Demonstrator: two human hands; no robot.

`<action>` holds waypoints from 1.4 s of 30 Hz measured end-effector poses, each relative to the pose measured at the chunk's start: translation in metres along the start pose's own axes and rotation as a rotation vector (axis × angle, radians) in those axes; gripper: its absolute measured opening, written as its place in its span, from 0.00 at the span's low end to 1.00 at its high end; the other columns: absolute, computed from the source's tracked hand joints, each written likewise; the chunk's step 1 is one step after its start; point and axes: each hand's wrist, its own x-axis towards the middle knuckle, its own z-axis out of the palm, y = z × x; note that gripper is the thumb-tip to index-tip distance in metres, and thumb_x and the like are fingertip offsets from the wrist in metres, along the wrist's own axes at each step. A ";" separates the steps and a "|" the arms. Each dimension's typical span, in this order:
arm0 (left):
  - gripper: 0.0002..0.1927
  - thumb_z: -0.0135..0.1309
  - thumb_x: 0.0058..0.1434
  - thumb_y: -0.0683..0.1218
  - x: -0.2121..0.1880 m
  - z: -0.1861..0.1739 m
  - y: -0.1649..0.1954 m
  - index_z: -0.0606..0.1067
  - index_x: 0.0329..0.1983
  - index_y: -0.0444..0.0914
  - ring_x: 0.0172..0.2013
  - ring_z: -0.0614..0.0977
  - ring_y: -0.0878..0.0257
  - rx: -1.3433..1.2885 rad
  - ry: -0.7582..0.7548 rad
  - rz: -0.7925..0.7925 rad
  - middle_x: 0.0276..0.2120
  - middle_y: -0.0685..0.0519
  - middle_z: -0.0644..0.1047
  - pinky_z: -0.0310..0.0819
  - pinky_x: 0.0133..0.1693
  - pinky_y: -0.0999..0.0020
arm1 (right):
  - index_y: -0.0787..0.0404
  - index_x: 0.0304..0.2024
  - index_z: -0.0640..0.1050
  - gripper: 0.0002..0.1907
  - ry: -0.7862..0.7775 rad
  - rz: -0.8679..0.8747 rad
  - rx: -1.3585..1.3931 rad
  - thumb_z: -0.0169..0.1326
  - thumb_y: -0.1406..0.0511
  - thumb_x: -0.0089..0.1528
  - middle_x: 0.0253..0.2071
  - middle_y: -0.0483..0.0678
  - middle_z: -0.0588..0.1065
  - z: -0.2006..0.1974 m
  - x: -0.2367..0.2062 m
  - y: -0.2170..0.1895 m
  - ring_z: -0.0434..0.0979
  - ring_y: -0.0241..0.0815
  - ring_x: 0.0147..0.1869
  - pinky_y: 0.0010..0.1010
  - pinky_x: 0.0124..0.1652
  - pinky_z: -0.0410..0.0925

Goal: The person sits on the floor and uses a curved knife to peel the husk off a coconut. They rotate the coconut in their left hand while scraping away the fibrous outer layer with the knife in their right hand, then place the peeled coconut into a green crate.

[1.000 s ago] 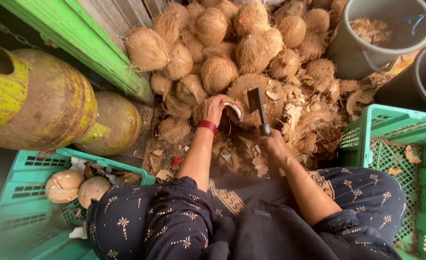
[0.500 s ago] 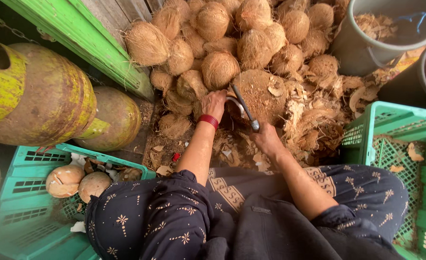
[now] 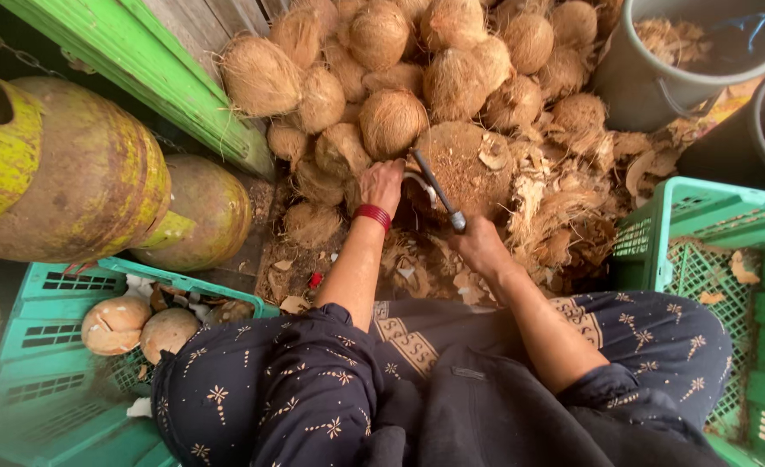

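left hand: fingers curled down on a piece of white-fleshed coconut, pinning it against the brown fibrous chopping stump; red bangle at the wrist
right hand: closed round the handle of a dark metal cleaver
key relation: coconut piece sits up and left of the right-hand grip, right beside the left fingers; left hand is the nearer one, touching it
cleaver axis: runs diagonally from the grip up-left, blade end reaching the piece on the stump
pile beyond grip: husked brown hairy coconuts heaped past the stump, well apart from both hands
husk scraps: loose, right of the grip
left crate: green plastic, holds two smooth pale shelled coconuts
right crate: green plastic, a few husk flakes inside
grey bucket: far upper right, husk fibre inside
rusty yellow gas cylinders: far left
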 end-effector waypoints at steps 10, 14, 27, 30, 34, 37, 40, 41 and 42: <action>0.07 0.45 0.69 0.38 0.003 -0.004 -0.001 0.75 0.40 0.37 0.32 0.79 0.58 -0.025 -0.303 -0.123 0.33 0.47 0.79 0.79 0.34 0.61 | 0.63 0.57 0.72 0.15 0.045 -0.119 -0.136 0.47 0.72 0.67 0.34 0.56 0.74 0.002 0.010 0.005 0.68 0.39 0.27 0.32 0.29 0.68; 0.09 0.48 0.61 0.43 -0.004 0.004 0.001 0.78 0.41 0.39 0.39 0.83 0.53 0.057 -0.056 -0.139 0.41 0.45 0.81 0.82 0.42 0.54 | 0.61 0.61 0.69 0.21 0.067 -0.094 -0.220 0.53 0.63 0.67 0.36 0.57 0.76 0.010 0.034 0.027 0.74 0.39 0.24 0.32 0.27 0.75; 0.18 0.53 0.59 0.39 0.011 0.002 0.013 0.78 0.53 0.45 0.29 0.78 0.64 0.015 -0.071 -0.071 0.27 0.55 0.79 0.80 0.33 0.64 | 0.64 0.38 0.70 0.04 -0.217 0.033 0.418 0.51 0.73 0.61 0.20 0.46 0.66 -0.027 0.010 0.024 0.62 0.39 0.16 0.32 0.17 0.61; 0.08 0.51 0.69 0.40 0.014 0.000 0.008 0.78 0.46 0.44 0.28 0.77 0.64 -0.101 -0.198 -0.176 0.27 0.54 0.78 0.78 0.33 0.66 | 0.59 0.43 0.73 0.09 -0.167 -0.013 0.349 0.50 0.73 0.60 0.21 0.46 0.67 -0.032 -0.012 0.016 0.62 0.38 0.17 0.30 0.18 0.61; 0.06 0.50 0.69 0.41 0.018 -0.004 0.008 0.77 0.45 0.44 0.27 0.76 0.64 -0.081 -0.262 -0.183 0.28 0.53 0.78 0.76 0.31 0.65 | 0.61 0.43 0.71 0.07 -0.067 -0.043 0.079 0.48 0.71 0.62 0.25 0.45 0.66 -0.022 -0.029 0.004 0.62 0.34 0.21 0.28 0.20 0.62; 0.10 0.49 0.65 0.37 0.020 -0.010 0.008 0.76 0.46 0.43 0.27 0.76 0.63 0.018 -0.272 -0.122 0.28 0.53 0.77 0.76 0.29 0.66 | 0.57 0.40 0.71 0.05 -0.041 -0.034 0.032 0.48 0.71 0.62 0.25 0.44 0.66 -0.021 -0.035 -0.005 0.61 0.35 0.21 0.29 0.21 0.60; 0.07 0.49 0.66 0.38 0.021 -0.015 0.009 0.76 0.42 0.41 0.29 0.76 0.63 0.073 -0.274 -0.072 0.28 0.53 0.76 0.76 0.31 0.66 | 0.57 0.35 0.69 0.03 0.048 -0.177 0.035 0.51 0.69 0.61 0.24 0.44 0.66 -0.019 -0.037 -0.006 0.62 0.35 0.22 0.28 0.21 0.62; 0.06 0.49 0.67 0.38 0.022 -0.016 0.009 0.75 0.41 0.41 0.28 0.76 0.63 0.050 -0.291 -0.086 0.27 0.53 0.76 0.75 0.31 0.65 | 0.59 0.33 0.68 0.05 0.085 -0.258 0.033 0.52 0.69 0.61 0.23 0.44 0.66 -0.019 -0.037 -0.005 0.63 0.34 0.22 0.28 0.21 0.63; 0.06 0.49 0.68 0.38 0.022 -0.016 0.009 0.75 0.40 0.41 0.28 0.76 0.63 0.027 -0.308 -0.099 0.27 0.52 0.76 0.75 0.31 0.64 | 0.59 0.33 0.69 0.04 0.085 -0.256 0.072 0.51 0.70 0.61 0.23 0.45 0.66 -0.016 -0.034 -0.004 0.62 0.34 0.22 0.27 0.21 0.63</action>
